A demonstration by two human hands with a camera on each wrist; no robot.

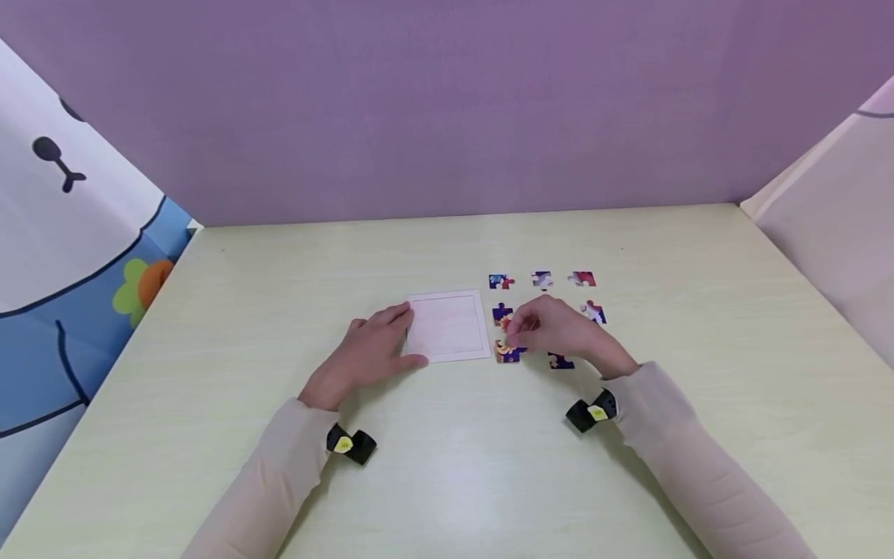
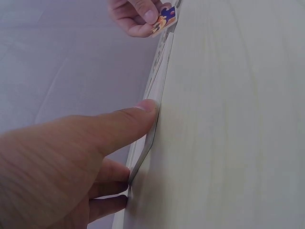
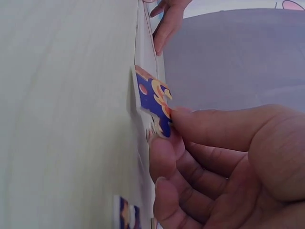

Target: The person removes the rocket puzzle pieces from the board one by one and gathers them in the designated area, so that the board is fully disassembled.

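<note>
Puzzle piece [image 3: 155,102], blue with orange and yellow marks, sits pinched between the thumb and fingertips of the right hand [image 1: 562,332], its lower edge tipped up off the pale wooden desk [image 1: 628,473]. It is just right of the white square puzzle tray [image 1: 447,326], near the tray's near right corner. In the left wrist view the same piece [image 2: 164,19] shows at the far end of the tray's edge, held by those curled fingers.

The left hand [image 1: 370,353] rests on the desk at the tray's left side, fingers fairly straight and spread, the thumb pressing against the tray's near edge and the fingers against its left edge; it grips nothing.

Loose puzzle pieces lie right of the tray: three in a far row [image 1: 541,279], one [image 1: 501,314] just beyond the right hand's fingers, one [image 1: 594,312] on the hand's far right side, and one [image 1: 561,361] near the right wrist. Both forearms wear beige sleeves [image 1: 698,466]. A purple wall [image 1: 447,101] stands behind the desk.
</note>
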